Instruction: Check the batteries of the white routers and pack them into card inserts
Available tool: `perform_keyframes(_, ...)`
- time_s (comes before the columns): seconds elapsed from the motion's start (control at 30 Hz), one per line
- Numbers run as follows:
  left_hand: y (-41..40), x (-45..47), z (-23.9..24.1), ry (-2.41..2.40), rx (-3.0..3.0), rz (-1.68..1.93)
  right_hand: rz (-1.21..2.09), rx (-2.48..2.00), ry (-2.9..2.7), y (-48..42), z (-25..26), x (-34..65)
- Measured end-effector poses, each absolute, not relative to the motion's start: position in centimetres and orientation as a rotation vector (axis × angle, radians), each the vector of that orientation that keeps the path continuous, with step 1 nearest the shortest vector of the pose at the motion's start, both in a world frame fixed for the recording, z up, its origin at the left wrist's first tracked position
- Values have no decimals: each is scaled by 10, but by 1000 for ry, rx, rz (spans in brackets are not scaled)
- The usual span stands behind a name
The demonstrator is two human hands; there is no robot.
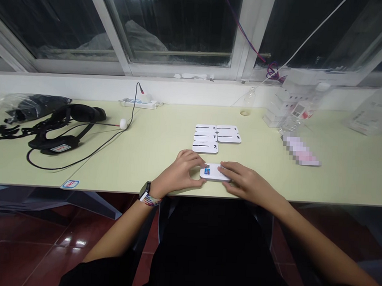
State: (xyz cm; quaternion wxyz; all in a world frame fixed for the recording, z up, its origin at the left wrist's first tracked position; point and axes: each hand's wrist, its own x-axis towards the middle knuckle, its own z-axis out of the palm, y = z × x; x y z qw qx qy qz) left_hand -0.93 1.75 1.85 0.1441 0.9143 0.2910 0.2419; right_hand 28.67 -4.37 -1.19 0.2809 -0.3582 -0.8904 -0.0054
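Note:
A white, round-cornered rectangular piece (215,172) with a small blue label lies flat near the table's front edge. It looks like a card or a thin stack of cards; which one, I cannot tell. My left hand (186,169) grips its left end between thumb and fingers. From the right, my right hand (244,180) holds the other end, fingers on top and along the far edge, thumb at the near edge. Just beyond lie several white cards (205,147) with black lines and a "W" mark, set out in two columns, the left one longer.
A black headset (61,141) and its cable (82,160) occupy the left side, with a power strip (138,103) behind. Toward the right stand a plastic bottle (301,112), white boxes (276,109) and a blurred pink packet (301,151). Windows line the back.

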Motion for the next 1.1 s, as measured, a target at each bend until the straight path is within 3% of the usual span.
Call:
perform_keyframes(0.13, 18, -7, 18, 812, 2791, 727, -112, -940, -2399, -41, -12, 284)
perform_keyframes(0.43, 11, -3, 19, 877, 2955, 701, 97, -984, -2298, -40, -12, 286)
perform_keyframes(0.77, 11, -5, 20, 566, 2715, 749, 368, -880, -2231, -43, -10, 287)
perform_keyframes(1.1, 11, -6, 12, 834, 2544, 852, 504, -1163, -1902, -33, -11, 298)
